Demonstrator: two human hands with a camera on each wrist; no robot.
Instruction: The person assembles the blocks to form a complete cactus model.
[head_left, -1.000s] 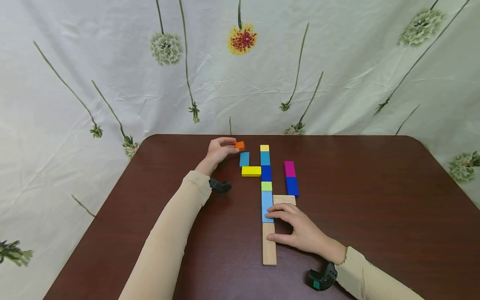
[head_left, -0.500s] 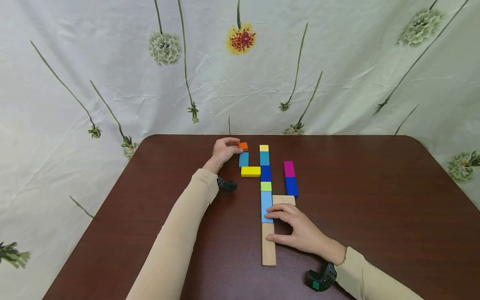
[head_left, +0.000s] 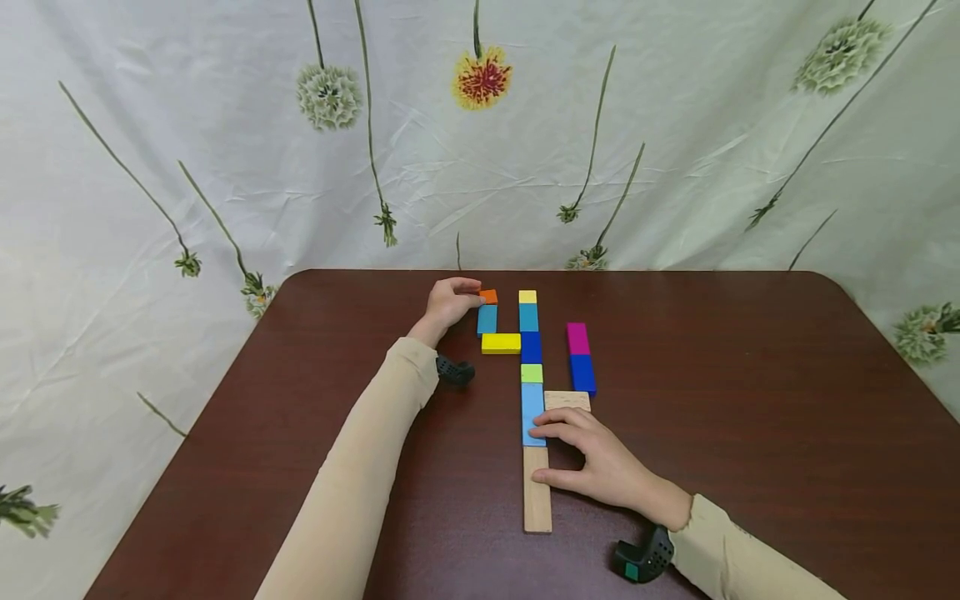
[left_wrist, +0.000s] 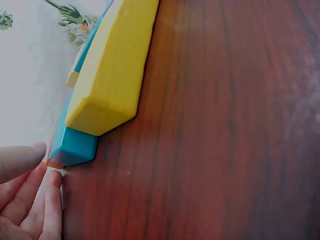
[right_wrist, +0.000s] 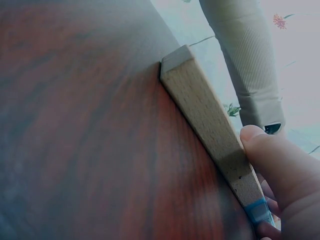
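At the far side of the table, my left hand (head_left: 448, 302) pinches a small orange block (head_left: 488, 297) between thumb and fingers. That block lies against the far end of a short blue block (head_left: 487, 320), which meets a yellow block (head_left: 501, 343). In the left wrist view the orange block shows only as a thin edge beside the thumb. My right hand (head_left: 607, 467) rests with loosely bent, spread fingers on the long row: fingertips on a light blue block (head_left: 532, 402), thumb on a plain wooden block (head_left: 537, 504). Dark blue (head_left: 531, 347) and lime green (head_left: 532, 373) blocks continue this row.
A teal block (head_left: 528, 317) and a pale yellow block (head_left: 528, 297) end the row at the far side. To the right lie a magenta block (head_left: 577, 337), a blue block (head_left: 582, 373) and a wooden block (head_left: 567, 400). The dark table (head_left: 750, 400) meets a flowered cloth (head_left: 675, 125) behind.
My left hand has moved right with the orange block and brought it down to the table at the short blue block's far end. My right hand has stayed in place.
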